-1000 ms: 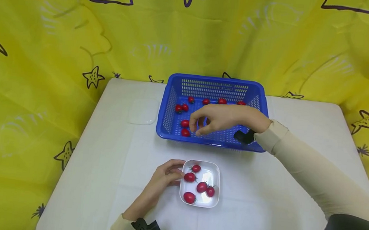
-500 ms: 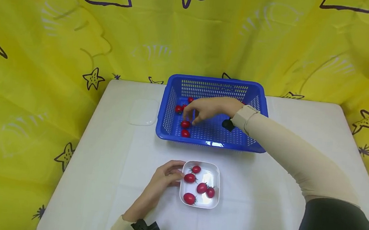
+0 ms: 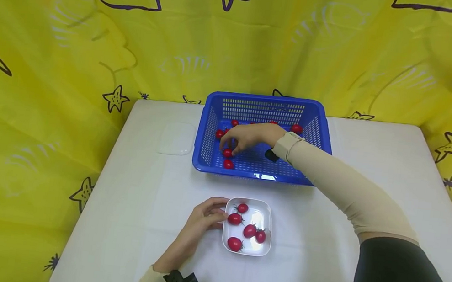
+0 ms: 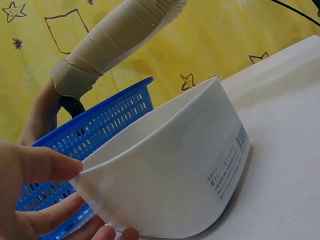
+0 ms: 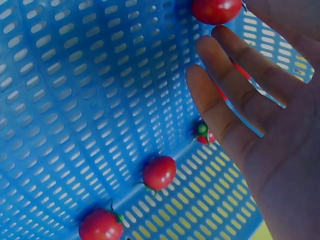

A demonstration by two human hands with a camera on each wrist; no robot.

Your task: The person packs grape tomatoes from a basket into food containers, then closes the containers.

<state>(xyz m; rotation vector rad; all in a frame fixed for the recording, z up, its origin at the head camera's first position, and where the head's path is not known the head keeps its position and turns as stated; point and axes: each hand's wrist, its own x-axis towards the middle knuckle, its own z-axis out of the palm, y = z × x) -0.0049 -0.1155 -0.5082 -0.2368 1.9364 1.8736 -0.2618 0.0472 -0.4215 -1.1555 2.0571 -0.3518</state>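
Note:
My left hand (image 3: 201, 221) holds a small white plastic container (image 3: 268, 230) by its left side. In the left wrist view the thumb (image 4: 60, 165) lies at the container's rim and the other fingers are against its outer wall. Several cherry tomatoes (image 3: 234, 244) lie inside. My right hand (image 3: 247, 136) reaches down into a blue perforated basket (image 3: 255, 175), thumb and index finger on either side of a cherry tomato (image 5: 216, 10), pinching it. Another cherry tomato (image 3: 228, 164) lies just nearer, by the basket's front wall.
More cherry tomatoes lie around the basket floor, such as one cherry tomato (image 3: 296, 128) at the back right. A clear lid (image 3: 176, 139) lies left of the basket on the white table (image 3: 126, 222). A yellow curtain (image 3: 260, 48) hangs behind.
My right hand has moved left and down inside the basket, and its fingers have closed around a cherry tomato. My left hand stays at the white container.

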